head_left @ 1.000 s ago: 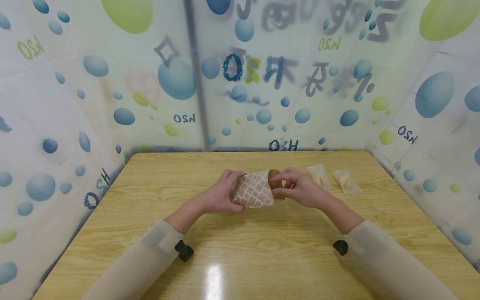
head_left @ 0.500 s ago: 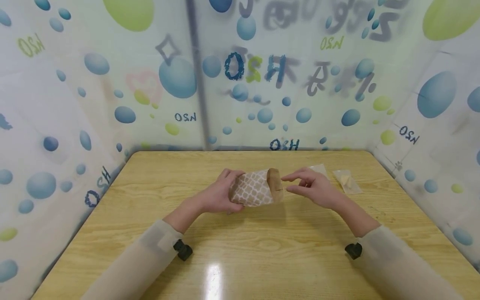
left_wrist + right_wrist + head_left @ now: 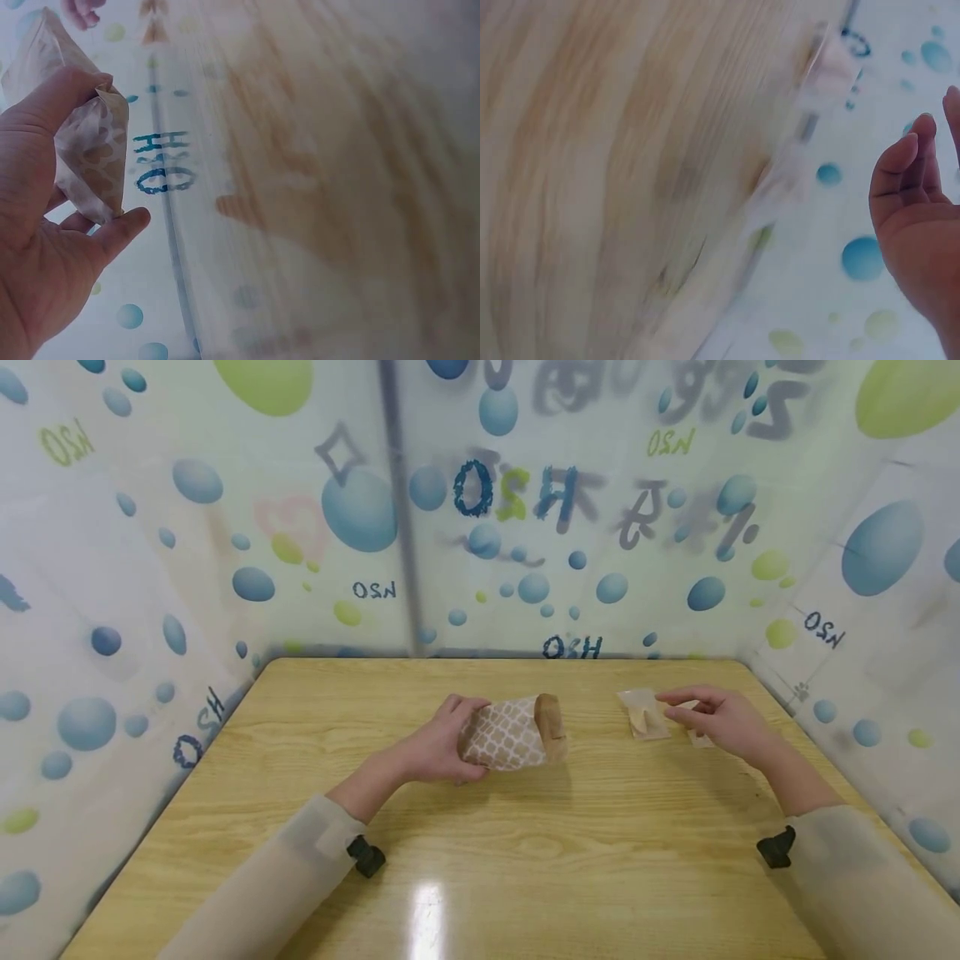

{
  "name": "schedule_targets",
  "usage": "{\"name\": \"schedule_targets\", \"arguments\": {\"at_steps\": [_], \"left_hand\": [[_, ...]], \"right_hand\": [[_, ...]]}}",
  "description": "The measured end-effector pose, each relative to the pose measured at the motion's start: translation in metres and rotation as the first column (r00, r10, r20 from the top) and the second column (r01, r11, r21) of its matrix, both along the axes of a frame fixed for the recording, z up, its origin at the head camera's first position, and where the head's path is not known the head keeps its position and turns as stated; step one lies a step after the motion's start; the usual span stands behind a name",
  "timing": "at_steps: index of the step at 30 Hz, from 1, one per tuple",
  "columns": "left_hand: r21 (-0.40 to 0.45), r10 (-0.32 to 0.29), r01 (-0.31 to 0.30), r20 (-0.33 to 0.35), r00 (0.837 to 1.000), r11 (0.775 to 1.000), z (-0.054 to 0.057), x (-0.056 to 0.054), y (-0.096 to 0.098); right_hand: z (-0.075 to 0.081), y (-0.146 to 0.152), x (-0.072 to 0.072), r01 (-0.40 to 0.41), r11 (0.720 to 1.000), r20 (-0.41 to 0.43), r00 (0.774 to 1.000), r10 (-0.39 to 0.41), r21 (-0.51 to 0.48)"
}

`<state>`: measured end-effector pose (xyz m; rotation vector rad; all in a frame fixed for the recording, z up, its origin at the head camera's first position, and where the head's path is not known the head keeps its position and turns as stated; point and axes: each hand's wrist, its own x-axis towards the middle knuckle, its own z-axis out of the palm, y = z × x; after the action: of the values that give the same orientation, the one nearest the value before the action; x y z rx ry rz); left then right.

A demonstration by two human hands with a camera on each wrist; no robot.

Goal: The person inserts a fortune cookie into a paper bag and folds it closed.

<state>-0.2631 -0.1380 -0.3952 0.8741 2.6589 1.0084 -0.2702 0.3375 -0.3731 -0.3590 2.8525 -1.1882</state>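
My left hand point(image 3: 447, 745) grips the closed end of a brown paper bag point(image 3: 506, 735) with a white lattice print, lying on its side with its mouth open to the right. In the left wrist view, thumb and fingers wrap the bag's folded bottom point(image 3: 97, 154). My right hand point(image 3: 720, 722) holds nothing and hovers over the small clear packets at the right, fingers loosely bent. One packet point(image 3: 642, 714), with a pale yellowish piece inside, lies just left of its fingertips. The other packet point(image 3: 701, 739) is mostly hidden beneath the hand.
The wooden table point(image 3: 480, 860) carries a bright glare spot near its front. Printed curtain walls point(image 3: 480, 568) with blue and green dots stand at the back and both sides. A black wrist strap piece point(image 3: 366, 857) sits at the left cuff, another point(image 3: 776, 847) at the right.
My right hand has come out of the bag's mouth and moved right to above the packets. The left hand keeps its grip on the bag, almost unmoved.
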Motion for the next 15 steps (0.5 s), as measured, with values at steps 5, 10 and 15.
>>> {"name": "schedule_targets", "arguments": {"at_steps": [5,10,15], "left_hand": [[0.0,0.001,-0.001,0.002,1.0,1.0,0.001,0.0,0.0],[0.003,-0.001,0.001,0.006,1.0,1.0,0.001,0.0,0.0],[0.008,-0.003,0.003,0.005,1.0,1.0,0.0,0.0,0.001]], "right_hand": [[-0.006,0.037,-0.014,0.035,0.997,0.03,0.999,-0.037,0.072],[-0.013,0.06,-0.026,0.041,0.992,0.075,0.996,-0.05,0.116],[-0.016,0.068,-0.029,0.04,0.987,0.137,0.989,-0.061,0.154]]}}
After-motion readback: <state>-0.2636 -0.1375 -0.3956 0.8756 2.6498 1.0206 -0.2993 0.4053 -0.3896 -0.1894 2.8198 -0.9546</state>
